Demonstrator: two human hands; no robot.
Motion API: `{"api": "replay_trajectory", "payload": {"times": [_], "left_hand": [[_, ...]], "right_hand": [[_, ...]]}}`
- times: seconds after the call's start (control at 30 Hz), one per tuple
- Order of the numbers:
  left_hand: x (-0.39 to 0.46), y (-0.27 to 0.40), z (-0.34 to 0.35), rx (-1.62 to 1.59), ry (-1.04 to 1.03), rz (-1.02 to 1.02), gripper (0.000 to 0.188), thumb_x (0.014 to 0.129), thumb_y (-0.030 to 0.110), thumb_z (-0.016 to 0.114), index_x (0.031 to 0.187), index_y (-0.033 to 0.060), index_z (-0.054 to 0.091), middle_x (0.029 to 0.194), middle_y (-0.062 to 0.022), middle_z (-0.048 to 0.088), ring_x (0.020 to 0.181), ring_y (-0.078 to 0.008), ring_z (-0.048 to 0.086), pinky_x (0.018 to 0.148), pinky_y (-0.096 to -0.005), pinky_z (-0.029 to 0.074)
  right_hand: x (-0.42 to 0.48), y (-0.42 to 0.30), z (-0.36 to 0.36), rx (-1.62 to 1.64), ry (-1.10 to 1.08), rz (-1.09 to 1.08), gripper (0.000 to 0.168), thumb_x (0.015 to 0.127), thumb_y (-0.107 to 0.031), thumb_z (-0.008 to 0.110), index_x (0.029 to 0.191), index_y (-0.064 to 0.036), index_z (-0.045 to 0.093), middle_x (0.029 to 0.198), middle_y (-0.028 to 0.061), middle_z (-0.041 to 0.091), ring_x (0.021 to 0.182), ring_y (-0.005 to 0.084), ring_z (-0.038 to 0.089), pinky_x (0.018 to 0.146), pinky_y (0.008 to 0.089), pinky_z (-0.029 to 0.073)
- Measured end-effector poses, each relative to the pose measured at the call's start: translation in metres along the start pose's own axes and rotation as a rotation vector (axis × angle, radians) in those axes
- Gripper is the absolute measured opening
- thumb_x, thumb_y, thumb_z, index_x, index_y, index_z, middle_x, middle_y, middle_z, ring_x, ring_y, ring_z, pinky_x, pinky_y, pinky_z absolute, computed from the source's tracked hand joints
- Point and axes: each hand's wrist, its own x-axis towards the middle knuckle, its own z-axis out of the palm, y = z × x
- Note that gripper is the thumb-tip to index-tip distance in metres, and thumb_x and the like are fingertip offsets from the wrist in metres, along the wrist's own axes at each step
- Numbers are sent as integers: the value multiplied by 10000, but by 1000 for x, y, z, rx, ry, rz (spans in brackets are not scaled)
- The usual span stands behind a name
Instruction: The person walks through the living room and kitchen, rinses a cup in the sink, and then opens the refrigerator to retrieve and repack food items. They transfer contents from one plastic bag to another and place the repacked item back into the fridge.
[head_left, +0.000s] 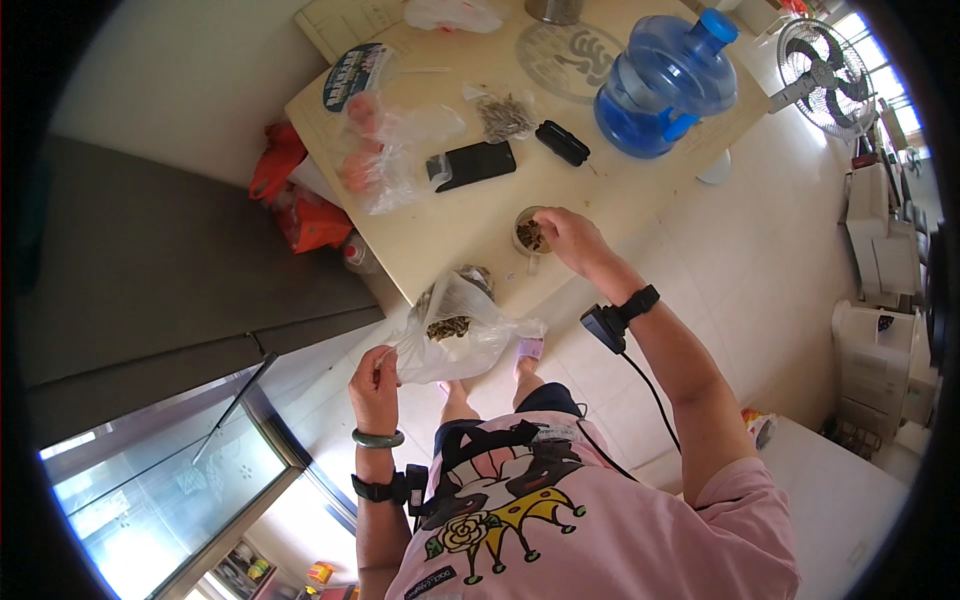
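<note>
My left hand (374, 379) pinches the edge of a clear plastic bag (450, 360), which is spread open at the table's near corner. Dried brown leaf-like pieces (448, 328) lie inside the bag. My right hand (568, 232) is over the rim of a clear handled cup (519, 238), fingertips bent down at its mouth; whether they hold anything is hidden. Similar dried pieces (530, 237) are in the cup, which stands on the cream table (442, 232).
Behind the cup are a black phone (480, 165), a black case (562, 142), a small bag of dried strips (505, 116) and plastic bags with reddish items (364, 169). A large blue water bottle (664, 86) stands right. A dark cabinet (165, 240) borders the left.
</note>
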Motion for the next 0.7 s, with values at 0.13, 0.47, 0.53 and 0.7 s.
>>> {"api": "replay_trajectory", "payload": {"times": [0.13,0.47,0.53,0.7], "left_hand": [[2,0,1,4,-13,-1,145,857,109,585,949,0,608,626,-35,568,516,-79,500,481,-222,418],[12,10,6,15,4,9,170,854,133,597,955,-2,613,579,-19,536,508,-70,485,473,-222,387],[15,14,6,6,22,13,165,855,134,597,952,1,613,579,-17,535,510,-68,487,474,-222,389],[19,14,3,-36,14,53,189,869,160,588,985,11,607,645,-7,551,541,-60,492,489,-209,418]], "right_hand": [[2,12,3,92,18,8,175,852,-117,507,991,-64,601,921,144,638,873,331,595,749,389,474],[-23,8,-2,301,-60,108,218,835,-85,565,1046,-36,586,853,101,648,750,184,615,682,271,478],[-43,2,1,326,-105,120,247,824,-99,592,1064,-44,582,844,127,636,728,218,616,661,290,479],[-92,-22,13,276,-345,137,675,728,-80,659,1331,-117,359,1186,140,499,801,210,599,711,311,491]]}}
